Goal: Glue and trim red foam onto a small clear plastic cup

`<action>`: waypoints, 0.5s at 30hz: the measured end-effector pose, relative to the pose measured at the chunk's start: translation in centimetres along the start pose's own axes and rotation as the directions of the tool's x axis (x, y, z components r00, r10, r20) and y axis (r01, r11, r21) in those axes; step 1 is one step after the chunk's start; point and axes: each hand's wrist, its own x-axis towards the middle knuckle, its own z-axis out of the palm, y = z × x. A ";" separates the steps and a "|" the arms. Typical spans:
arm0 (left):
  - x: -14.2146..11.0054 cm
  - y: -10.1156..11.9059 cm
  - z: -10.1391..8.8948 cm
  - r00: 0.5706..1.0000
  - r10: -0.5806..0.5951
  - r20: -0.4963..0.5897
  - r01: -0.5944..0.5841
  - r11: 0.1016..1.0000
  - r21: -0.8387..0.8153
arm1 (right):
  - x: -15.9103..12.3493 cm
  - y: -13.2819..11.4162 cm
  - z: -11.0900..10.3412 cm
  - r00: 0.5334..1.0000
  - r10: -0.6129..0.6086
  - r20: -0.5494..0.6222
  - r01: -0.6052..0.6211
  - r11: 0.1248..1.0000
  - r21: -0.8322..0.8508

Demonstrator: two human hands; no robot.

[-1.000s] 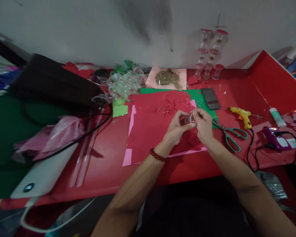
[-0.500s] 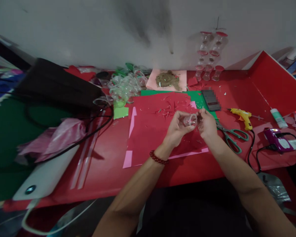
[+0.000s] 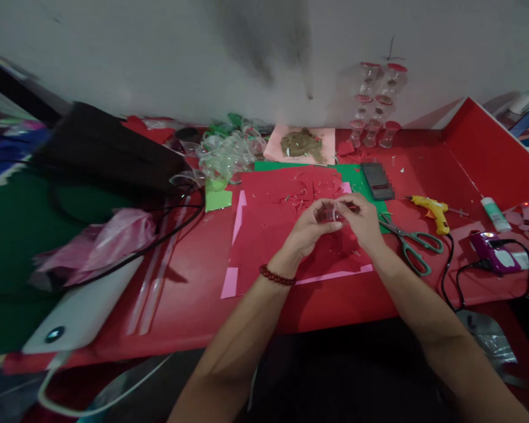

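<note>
My left hand (image 3: 307, 228) and my right hand (image 3: 362, 220) meet above a red paper sheet (image 3: 264, 235) and both grip a small clear plastic cup (image 3: 330, 214) between their fingertips. The cup is mostly hidden by my fingers. A red bead bracelet (image 3: 277, 276) circles my left wrist. Small red paper scraps (image 3: 306, 188) lie scattered on the sheet just beyond my hands. Pink paper (image 3: 229, 282) shows under the red sheet's edges.
Green-handled scissors (image 3: 409, 242), a yellow glue gun (image 3: 432, 208), a dark phone (image 3: 377, 180) and a purple device (image 3: 494, 249) lie to the right. A pile of clear cups (image 3: 224, 154) and stacked cups (image 3: 374, 106) stand at the back. A black bag (image 3: 110, 153) and pink plastic (image 3: 110, 235) are left.
My right hand has closed in over the cup so both hands now cover it. The hands sit slightly lower over the sheet; the view shifted a little.
</note>
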 end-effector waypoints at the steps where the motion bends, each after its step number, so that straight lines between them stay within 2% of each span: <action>1: -0.1 0.1 0.0 0.999 -0.036 0.018 0.036 0.999 -0.012 | 0.0 -0.1 -0.1 1.000 -0.003 0.002 0.003 1.000 -0.014; 5: -0.4 0.4 0.2 0.983 -0.175 0.052 0.179 0.979 -0.100 | -0.1 -0.1 -0.3 0.999 -0.052 0.008 0.053 0.997 -0.059; 10: -0.5 0.1 0.6 0.984 -0.171 -0.046 0.165 0.981 -0.099 | -0.4 -0.3 0.0 0.999 -0.040 -0.026 0.036 0.989 -0.143; 15: -0.7 -0.4 1.1 0.989 -0.142 -0.043 0.139 0.989 -0.056 | -0.4 0.2 -0.1 0.993 0.041 -0.109 -0.051 0.994 -0.093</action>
